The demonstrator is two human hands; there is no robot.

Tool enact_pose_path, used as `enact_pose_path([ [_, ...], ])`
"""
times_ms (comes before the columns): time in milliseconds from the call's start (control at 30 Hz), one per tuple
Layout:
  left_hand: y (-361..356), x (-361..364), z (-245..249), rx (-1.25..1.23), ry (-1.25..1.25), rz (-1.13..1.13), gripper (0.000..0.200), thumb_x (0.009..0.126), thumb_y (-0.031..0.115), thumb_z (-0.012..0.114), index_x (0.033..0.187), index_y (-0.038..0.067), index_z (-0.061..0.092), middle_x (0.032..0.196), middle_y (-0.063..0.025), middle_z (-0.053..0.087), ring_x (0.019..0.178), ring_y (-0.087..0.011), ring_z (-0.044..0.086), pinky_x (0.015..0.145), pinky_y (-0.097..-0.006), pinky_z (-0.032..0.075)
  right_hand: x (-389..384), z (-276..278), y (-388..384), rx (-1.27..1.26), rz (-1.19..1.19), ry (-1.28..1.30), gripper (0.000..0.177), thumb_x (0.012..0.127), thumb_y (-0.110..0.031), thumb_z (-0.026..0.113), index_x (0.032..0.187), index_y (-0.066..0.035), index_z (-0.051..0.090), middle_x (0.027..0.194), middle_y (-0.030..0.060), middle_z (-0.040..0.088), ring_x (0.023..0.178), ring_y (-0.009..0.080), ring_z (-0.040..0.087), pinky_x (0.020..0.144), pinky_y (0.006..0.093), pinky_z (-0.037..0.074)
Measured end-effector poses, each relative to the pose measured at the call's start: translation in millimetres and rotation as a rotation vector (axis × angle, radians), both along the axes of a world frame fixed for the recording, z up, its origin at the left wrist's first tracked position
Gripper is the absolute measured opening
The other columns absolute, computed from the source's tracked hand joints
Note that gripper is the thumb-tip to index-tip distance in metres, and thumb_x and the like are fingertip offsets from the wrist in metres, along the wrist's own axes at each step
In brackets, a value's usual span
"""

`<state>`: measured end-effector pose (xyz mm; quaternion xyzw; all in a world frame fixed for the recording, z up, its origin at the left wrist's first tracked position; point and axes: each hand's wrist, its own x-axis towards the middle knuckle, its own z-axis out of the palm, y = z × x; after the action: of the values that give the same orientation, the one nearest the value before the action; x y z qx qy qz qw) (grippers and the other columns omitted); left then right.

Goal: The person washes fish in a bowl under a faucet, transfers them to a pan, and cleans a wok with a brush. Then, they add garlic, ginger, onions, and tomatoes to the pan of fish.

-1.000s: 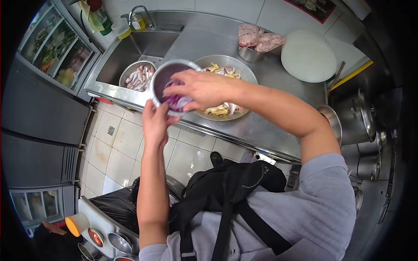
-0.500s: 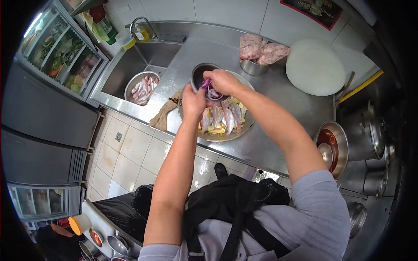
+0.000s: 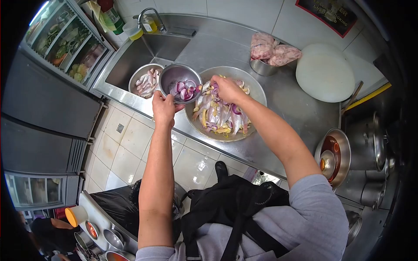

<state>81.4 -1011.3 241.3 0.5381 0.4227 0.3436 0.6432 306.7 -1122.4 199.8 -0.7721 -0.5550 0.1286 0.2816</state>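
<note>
My left hand (image 3: 164,109) grips the rim of a small steel bowl (image 3: 170,71), tilted toward me, with sliced red onion (image 3: 184,90) inside. Over the wide round metal pan (image 3: 257,89), my right hand (image 3: 227,89) has its fingers bunched and pointing down, with purple onion slices at the fingertips. Whole fish (image 3: 214,114) lie side by side in the pan, scattered with yellowish slices (image 3: 223,130) and bits of red onion. The fingertips are partly hidden behind the hand.
Another bowl with pale fish pieces (image 3: 149,81) stands at the sink (image 3: 126,65). Toward the back are bagged meat (image 3: 272,50) on a metal pot and a round white board (image 3: 326,74). To the right, a bowl of red liquid (image 3: 333,152) holds a ladle.
The small bowl and my left hand have moved left, off the pan. My right hand has come out of the bowl to above the fish, where more red onion now lies.
</note>
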Motion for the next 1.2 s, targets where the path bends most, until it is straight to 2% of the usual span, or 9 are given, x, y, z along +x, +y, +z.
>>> enact_pose_path([
  [233,-5.8,-7.0,14.4,0.004,-0.021,-0.076,0.015,0.089,-0.003,0.050,0.086,0.001,0.035,0.083,-0.0138,0.053,0.060,-0.0232,0.067,0.049,-0.0296,0.062,15.5,47.3,6.1,-0.212,-0.142,-0.206,0.036,0.085,-0.037,0.069,0.104,-0.007,0.066,0.106,0.0204,0.068,0.104,0.0390,0.063,0.088,0.0479,0.050],
  [400,-12.6,-8.2,26.3,0.035,-0.045,-0.152,0.017,0.093,0.000,0.052,0.087,0.003,0.036,0.084,-0.0141,0.056,0.059,-0.0224,0.067,0.047,-0.0293,0.060,49.5,27.8,-24.9,-0.299,-0.078,-0.288,0.037,0.082,-0.023,0.072,0.116,-0.009,0.065,0.112,0.0203,0.063,0.114,0.0361,0.058,0.098,0.0447,0.047],
  [533,-17.2,2.1,17.4,0.043,-0.018,-0.225,0.017,0.094,0.001,0.053,0.088,0.004,0.037,0.080,-0.0130,0.057,0.058,-0.0213,0.067,0.047,-0.0289,0.060,30.8,74.4,-38.0,-0.258,-0.104,-0.326,0.039,0.081,-0.021,0.072,0.118,-0.010,0.065,0.111,0.0202,0.063,0.116,0.0356,0.057,0.099,0.0441,0.047],
  [667,-30.0,22.2,13.5,0.022,0.007,-0.327,0.015,0.094,0.001,0.053,0.093,0.004,0.039,0.089,-0.0136,0.059,0.062,-0.0215,0.067,0.051,-0.0300,0.061,-13.5,92.0,-25.3,0.091,0.235,-0.154,0.052,0.081,-0.021,0.072,0.130,-0.015,0.057,0.118,0.0193,0.058,0.110,0.0363,0.059,0.095,0.0438,0.048],
  [767,-49.2,42.4,23.5,0.054,-0.147,-0.299,0.015,0.092,-0.001,0.053,0.092,0.004,0.039,0.087,-0.0133,0.057,0.062,-0.0217,0.067,0.050,-0.0295,0.061,-26.4,68.7,-11.3,-0.100,0.248,-0.255,0.051,0.081,-0.020,0.072,0.129,-0.013,0.055,0.125,0.0199,0.054,0.108,0.0389,0.059,0.091,0.0459,0.049],
  [833,-54.7,54.6,29.5,0.087,-0.024,-0.303,0.016,0.090,-0.002,0.052,0.089,0.003,0.038,0.087,-0.0143,0.055,0.067,-0.0229,0.067,0.051,-0.0312,0.062,-25.1,64.1,-6.1,-0.184,0.209,-0.103,0.043,0.082,-0.018,0.070,0.123,-0.011,0.057,0.120,0.0220,0.059,0.106,0.0406,0.061,0.088,0.0473,0.048],
  [900,-56.1,70.3,15.0,0.137,-0.022,-0.240,0.016,0.089,-0.003,0.052,0.089,0.002,0.037,0.086,-0.0153,0.056,0.065,-0.0232,0.067,0.048,-0.0317,0.061,-14.5,38.0,1.4,0.070,0.285,-0.061,0.033,0.081,-0.012,0.066,0.113,-0.008,0.060,0.100,0.0204,0.069,0.097,0.0407,0.063,0.081,0.0480,0.050],
  [1100,-45.4,92.1,22.3,0.078,-0.028,-0.109,0.015,0.085,-0.002,0.054,0.084,-0.001,0.039,0.075,-0.0182,0.060,0.055,-0.0265,0.067,0.039,-0.0344,0.056,12.1,52.9,9.7,-0.147,0.318,-0.232,0.028,0.086,-0.019,0.062,0.111,-0.010,0.063,0.102,0.0186,0.069,0.096,0.0399,0.064,0.080,0.0478,0.050],
  [1200,-29.1,95.4,29.7,0.035,-0.058,-0.166,0.016,0.087,-0.004,0.052,0.091,0.001,0.038,0.085,-0.0182,0.057,0.063,-0.0277,0.068,0.046,-0.0336,0.062,21.9,58.6,12.6,0.020,0.396,-0.006,0.025,0.094,-0.027,0.058,0.109,-0.007,0.061,0.096,0.0169,0.068,0.088,0.0351,0.064,0.077,0.0424,0.049],
])
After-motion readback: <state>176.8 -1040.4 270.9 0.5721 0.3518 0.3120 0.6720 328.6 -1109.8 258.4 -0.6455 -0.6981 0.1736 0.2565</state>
